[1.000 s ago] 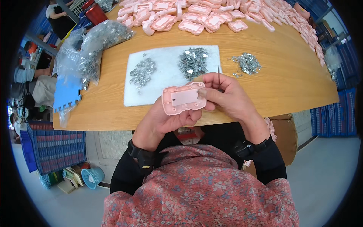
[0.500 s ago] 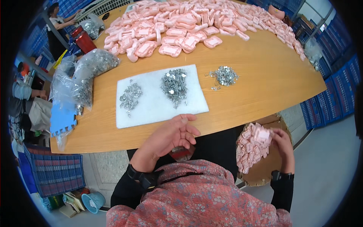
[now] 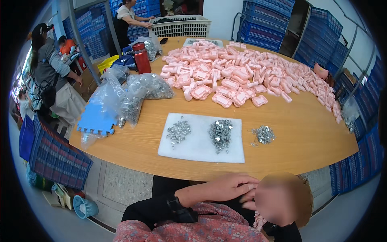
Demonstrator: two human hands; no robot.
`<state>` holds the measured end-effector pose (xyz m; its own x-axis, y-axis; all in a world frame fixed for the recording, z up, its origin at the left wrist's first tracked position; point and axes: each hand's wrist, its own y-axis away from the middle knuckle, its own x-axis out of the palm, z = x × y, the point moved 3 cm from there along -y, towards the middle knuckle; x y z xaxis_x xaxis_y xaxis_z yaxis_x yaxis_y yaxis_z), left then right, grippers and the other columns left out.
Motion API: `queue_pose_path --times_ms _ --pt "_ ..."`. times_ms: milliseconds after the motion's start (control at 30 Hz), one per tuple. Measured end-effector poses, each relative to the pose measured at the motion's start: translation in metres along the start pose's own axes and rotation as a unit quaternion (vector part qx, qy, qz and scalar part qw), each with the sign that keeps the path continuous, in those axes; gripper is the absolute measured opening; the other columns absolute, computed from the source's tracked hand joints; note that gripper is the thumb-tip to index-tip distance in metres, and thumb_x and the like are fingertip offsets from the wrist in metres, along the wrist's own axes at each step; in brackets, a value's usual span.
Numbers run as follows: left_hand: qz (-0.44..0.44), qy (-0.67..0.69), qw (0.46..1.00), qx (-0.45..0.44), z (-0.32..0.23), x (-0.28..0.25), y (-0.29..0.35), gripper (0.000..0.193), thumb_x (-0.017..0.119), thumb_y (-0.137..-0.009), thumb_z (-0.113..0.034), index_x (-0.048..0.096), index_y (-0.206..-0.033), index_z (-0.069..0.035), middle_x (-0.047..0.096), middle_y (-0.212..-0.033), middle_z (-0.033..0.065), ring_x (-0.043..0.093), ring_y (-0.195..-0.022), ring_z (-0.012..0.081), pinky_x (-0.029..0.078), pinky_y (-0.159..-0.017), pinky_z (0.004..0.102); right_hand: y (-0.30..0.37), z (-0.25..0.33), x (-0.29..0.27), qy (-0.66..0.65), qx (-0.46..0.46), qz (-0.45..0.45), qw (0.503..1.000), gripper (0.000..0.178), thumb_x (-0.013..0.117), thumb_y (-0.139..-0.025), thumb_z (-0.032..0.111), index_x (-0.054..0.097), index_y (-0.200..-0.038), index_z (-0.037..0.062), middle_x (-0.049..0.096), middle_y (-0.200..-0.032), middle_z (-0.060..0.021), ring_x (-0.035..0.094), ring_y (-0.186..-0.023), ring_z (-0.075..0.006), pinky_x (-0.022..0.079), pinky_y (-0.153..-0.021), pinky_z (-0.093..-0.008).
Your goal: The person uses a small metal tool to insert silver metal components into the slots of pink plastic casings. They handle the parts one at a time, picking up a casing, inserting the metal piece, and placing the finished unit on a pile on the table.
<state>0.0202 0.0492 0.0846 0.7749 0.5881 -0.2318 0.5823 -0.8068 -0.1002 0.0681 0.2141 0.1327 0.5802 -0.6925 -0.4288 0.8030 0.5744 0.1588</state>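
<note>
In front of my lap, below the table's near edge, my left hand (image 3: 225, 188) reaches right with its fingers stretched out. Their tips meet my right hand (image 3: 276, 201), which is mostly smeared. A few right fingertips show under the left fingers; anything between the hands is hidden. Beyond them lies a white foam sheet (image 3: 193, 155) with a pile of small clear-and-silver pieces (image 3: 178, 132) on its left and a denser pile of small metal parts (image 3: 220, 136) on its right. Another small heap of shiny metal pieces (image 3: 265, 134) rests on the wood beside the sheet.
Many pink plastic shells (image 3: 229, 84) cover the table's far side. Bags of metal parts (image 3: 133, 105), a red flask (image 3: 141, 58) and a blue foam mat (image 3: 94, 118) stand at the left. A cardboard box (image 3: 305, 201) sits beside my right hand. Other people work beyond the table.
My right hand has left the box of pink pieces and come in toward my left hand. The left hand has moved right to meet it. The view has tilted up.
</note>
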Motion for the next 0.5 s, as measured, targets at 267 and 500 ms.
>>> queue_pose_path --times_ms 267,500 --pt "-0.024 -0.047 0.998 -0.046 -0.009 -0.036 0.019 0.034 0.050 -0.102 -0.027 0.060 -0.120 0.000 0.067 -0.105 0.0191 0.065 -0.096 0.0343 0.051 -0.083 0.0403 -0.054 0.003 0.006 0.103 -0.118 0.094 0.983 0.019 0.076 -0.084 0.028 0.074 -0.094 0.0123 0.069 -0.102 -0.0022 0.066 -0.093 -0.0242 0.053 -0.079 -0.0338" --pt "-0.035 -0.145 0.989 -0.009 0.014 -0.064 0.026 0.028 0.054 -0.097 -0.029 0.062 -0.099 -0.002 0.066 -0.083 0.0218 0.064 -0.078 0.0413 0.051 -0.068 0.0465 -0.085 0.005 0.012 0.084 -0.115 0.118 0.983 0.017 0.075 -0.084 0.026 0.074 -0.096 0.0130 0.069 -0.105 -0.0017 0.066 -0.091 -0.0232 0.053 -0.078 -0.0327"
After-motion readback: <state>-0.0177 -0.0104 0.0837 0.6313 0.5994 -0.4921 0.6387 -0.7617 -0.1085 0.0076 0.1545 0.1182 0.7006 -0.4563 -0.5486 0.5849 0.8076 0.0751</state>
